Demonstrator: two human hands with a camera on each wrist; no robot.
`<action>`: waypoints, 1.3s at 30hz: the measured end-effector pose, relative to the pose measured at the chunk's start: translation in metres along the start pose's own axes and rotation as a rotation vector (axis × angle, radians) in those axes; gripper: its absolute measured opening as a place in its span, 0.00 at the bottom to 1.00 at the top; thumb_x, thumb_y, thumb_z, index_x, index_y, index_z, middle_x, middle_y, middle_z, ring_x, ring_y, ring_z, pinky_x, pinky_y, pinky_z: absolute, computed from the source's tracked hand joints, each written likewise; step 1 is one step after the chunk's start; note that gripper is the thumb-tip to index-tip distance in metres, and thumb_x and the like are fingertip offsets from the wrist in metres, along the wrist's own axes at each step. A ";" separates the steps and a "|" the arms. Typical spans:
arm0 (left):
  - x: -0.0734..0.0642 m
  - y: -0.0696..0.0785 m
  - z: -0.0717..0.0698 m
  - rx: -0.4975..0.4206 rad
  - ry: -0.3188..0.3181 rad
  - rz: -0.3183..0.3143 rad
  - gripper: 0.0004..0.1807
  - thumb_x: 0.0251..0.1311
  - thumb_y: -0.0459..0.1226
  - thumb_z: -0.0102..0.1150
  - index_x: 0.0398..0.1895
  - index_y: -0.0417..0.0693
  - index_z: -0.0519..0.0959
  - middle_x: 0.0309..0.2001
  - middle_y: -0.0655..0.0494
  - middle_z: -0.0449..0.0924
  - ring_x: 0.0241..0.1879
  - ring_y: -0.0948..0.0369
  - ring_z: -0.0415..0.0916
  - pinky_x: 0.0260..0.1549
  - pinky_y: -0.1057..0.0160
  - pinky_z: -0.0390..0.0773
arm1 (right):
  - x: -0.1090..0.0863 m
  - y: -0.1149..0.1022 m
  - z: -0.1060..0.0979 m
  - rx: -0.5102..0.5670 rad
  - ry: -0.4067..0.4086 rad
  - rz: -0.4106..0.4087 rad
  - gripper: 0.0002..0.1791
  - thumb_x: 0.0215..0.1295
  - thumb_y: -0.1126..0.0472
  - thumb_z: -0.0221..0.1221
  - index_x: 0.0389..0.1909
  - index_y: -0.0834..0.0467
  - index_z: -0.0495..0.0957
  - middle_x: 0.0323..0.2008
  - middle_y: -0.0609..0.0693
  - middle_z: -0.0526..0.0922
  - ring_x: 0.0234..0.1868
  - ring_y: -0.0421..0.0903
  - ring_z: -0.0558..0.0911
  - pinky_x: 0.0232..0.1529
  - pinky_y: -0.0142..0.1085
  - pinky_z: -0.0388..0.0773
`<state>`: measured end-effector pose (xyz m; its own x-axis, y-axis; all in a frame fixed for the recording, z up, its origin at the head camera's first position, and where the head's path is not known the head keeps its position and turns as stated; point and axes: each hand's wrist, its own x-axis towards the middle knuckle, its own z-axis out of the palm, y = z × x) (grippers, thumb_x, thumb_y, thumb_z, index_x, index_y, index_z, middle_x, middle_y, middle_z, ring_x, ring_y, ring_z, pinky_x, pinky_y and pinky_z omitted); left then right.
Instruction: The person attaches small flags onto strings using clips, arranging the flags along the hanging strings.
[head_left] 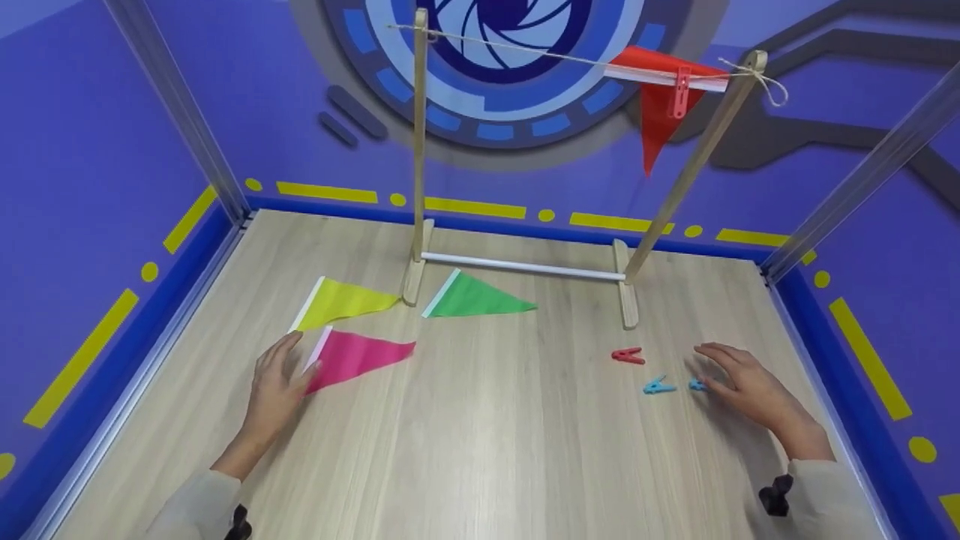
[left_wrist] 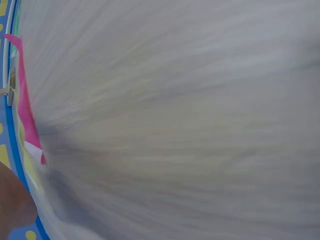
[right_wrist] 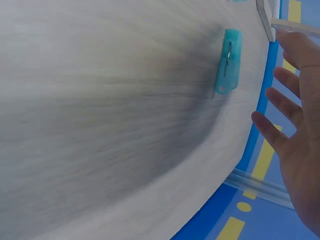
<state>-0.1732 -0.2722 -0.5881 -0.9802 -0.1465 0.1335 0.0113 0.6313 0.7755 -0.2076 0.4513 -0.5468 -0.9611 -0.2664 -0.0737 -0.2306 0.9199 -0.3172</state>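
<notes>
My left hand [head_left: 274,390] is beside the pink pennant [head_left: 364,358], its thumb over the white-edged end; whether it touches the cloth I cannot tell. Just beyond those fingers lies the yellow pennant [head_left: 345,301], and a green pennant [head_left: 476,296] is farther right. With fingers spread and holding nothing, my right hand [right_wrist: 305,115] hovers by a blue clothespin [right_wrist: 228,62], which the head view shows partly hidden by the hand. Left of it lie another blue clothespin [head_left: 658,386] and a red clothespin [head_left: 628,355]. A red pennant [head_left: 660,124] hangs from the string, held by a pink-red clothespin [head_left: 679,94].
Behind the pennants stands a wooden frame with a left post [head_left: 420,150], a right post [head_left: 694,172] and a white bottom bar [head_left: 525,267]. A string [head_left: 517,49] runs between the post tops. Blue printed walls [head_left: 97,150] enclose the wood-grain table [head_left: 480,450].
</notes>
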 end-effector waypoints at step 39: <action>-0.017 -0.023 0.021 0.486 0.056 0.053 0.42 0.63 0.58 0.50 0.71 0.38 0.56 0.72 0.38 0.49 0.71 0.41 0.42 0.65 0.36 0.34 | -0.015 0.021 0.022 0.041 0.018 -0.063 0.29 0.61 0.60 0.61 0.63 0.58 0.68 0.63 0.63 0.64 0.62 0.66 0.61 0.55 0.67 0.60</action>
<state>-0.1613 -0.2680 -0.6214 -0.9684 -0.1370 0.2086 -0.0459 0.9195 0.3905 -0.1951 0.4683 -0.5731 -0.9474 -0.3182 -0.0356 -0.2850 0.8887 -0.3591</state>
